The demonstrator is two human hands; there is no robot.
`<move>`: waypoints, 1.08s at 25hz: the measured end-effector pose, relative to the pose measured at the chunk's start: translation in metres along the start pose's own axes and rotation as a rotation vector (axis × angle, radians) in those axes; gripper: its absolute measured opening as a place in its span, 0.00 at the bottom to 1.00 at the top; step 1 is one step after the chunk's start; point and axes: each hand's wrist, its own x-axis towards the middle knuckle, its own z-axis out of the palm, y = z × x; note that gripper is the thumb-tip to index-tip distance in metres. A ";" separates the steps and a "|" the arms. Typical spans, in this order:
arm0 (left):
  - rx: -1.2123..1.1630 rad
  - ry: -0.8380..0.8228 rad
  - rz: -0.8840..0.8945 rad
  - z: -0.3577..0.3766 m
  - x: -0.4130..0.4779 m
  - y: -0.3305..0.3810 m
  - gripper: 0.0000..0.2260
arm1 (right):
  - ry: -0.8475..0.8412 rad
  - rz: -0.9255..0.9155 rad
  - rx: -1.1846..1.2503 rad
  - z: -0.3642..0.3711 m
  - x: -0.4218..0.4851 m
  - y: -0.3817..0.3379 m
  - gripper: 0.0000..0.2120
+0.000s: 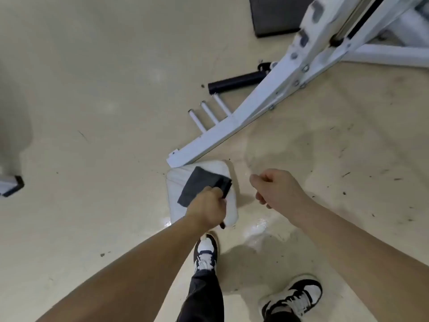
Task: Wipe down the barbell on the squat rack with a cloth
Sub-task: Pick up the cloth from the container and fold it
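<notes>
My left hand [209,209] grips a dark grey cloth [199,185], which hangs folded over a white pad [220,167] on the floor. To its right, my right hand [276,187] is held in the air with fingers curled and nothing in it. The white squat rack frame [232,126] slants from the floor near the pad up to the top right. A black barbell sleeve end [234,83] pokes out to the left behind the rack upright. The rest of the bar is hidden by the frame.
Three short white pegs [209,112] stick out of the rack's base. A dark mat [276,16] lies at the top. A wet patch [257,228] shines on the beige floor by my feet [205,252]. Another white frame end [10,185] shows at the left edge.
</notes>
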 end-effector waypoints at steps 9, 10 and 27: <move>0.026 -0.004 -0.373 0.024 0.109 -0.091 0.27 | -0.069 0.126 0.111 0.085 0.095 0.021 0.18; -0.013 -0.011 -0.384 0.020 0.110 -0.090 0.21 | -0.069 0.136 0.116 0.084 0.096 0.021 0.17; -1.143 -0.069 0.142 -0.206 -0.193 0.320 0.18 | -0.029 0.060 0.686 -0.213 -0.190 -0.129 0.22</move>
